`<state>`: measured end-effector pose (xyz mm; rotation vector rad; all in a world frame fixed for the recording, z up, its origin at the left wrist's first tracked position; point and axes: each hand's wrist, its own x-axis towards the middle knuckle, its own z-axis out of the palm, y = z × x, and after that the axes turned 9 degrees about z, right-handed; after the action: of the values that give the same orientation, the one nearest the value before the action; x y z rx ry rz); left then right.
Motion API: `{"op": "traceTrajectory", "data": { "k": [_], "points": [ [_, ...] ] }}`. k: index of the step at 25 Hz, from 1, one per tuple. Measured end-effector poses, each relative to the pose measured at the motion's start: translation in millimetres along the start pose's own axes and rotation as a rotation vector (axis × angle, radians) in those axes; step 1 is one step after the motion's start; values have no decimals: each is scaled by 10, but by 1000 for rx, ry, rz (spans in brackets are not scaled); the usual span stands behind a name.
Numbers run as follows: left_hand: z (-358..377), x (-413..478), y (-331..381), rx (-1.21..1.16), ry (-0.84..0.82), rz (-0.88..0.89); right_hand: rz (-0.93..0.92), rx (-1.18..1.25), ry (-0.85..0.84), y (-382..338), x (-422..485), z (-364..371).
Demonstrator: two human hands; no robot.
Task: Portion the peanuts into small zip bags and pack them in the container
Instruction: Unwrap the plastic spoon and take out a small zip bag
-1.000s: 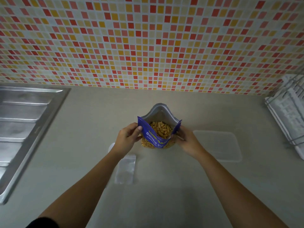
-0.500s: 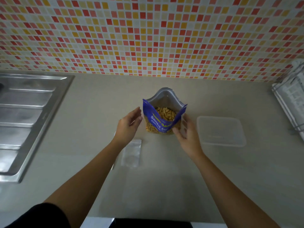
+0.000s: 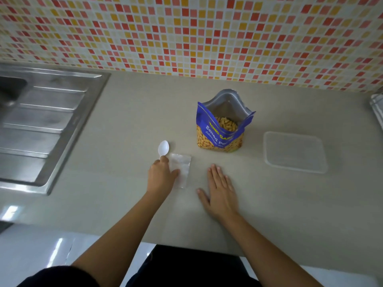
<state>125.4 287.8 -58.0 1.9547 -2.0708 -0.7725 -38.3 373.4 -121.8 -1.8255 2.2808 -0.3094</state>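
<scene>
An open blue bag of salted peanuts [image 3: 215, 136] stands upright on the beige counter [image 3: 128, 129], with peanuts showing inside. A white plastic spoon [image 3: 163, 147] lies to its front left, and my left hand [image 3: 161, 176] curls over the spoon's handle. My left thumb rests on a small clear zip bag [image 3: 183, 167] lying flat beside the spoon. My right hand [image 3: 220, 193] lies flat on the counter with straight fingers, right of the zip bag and in front of the peanut bag. A clear rectangular container [image 3: 295, 152] sits to the right.
A steel sink with a ribbed drainboard [image 3: 41, 121] fills the left side. A mosaic tile wall [image 3: 186, 34] backs the counter. The edge of a white dish rack [image 3: 377, 109] shows at the far right. The counter's front edge runs below my forearms.
Both hands let go of the peanut bag and drew back toward me. My left hand came down onto the spoon and zip bag; my right hand went flat on the counter.
</scene>
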Motion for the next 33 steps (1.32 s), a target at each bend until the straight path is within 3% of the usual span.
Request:
{"op": "traceTrajectory", "data": {
  "k": [6,11,14,17,21,23,26,33],
  "points": [
    [12,50,-30,-271,46,-143,3,-45,14,-7,-25,-15],
    [-81,43,-1,-328,20,-166,-5,-32,32,9,-17,-12],
    [-180,30,22,-538,-27,-179,-23,3,30,14,-5,6],
    [-325,28,69,-749,-58,-122,-12,267,51,65,111,-70],
    [-487,47,146,-886,-211,40,205,786,-70,105,354,-519],
    [-520,65,166,-848,-321,118,296,1031,-275,66,448,-699],
    [-524,93,208,-727,-452,177,286,1197,-479,-8,515,-844],
    [-578,135,264,-584,-485,236,338,1226,-575,-76,484,-974]
  ]
}}
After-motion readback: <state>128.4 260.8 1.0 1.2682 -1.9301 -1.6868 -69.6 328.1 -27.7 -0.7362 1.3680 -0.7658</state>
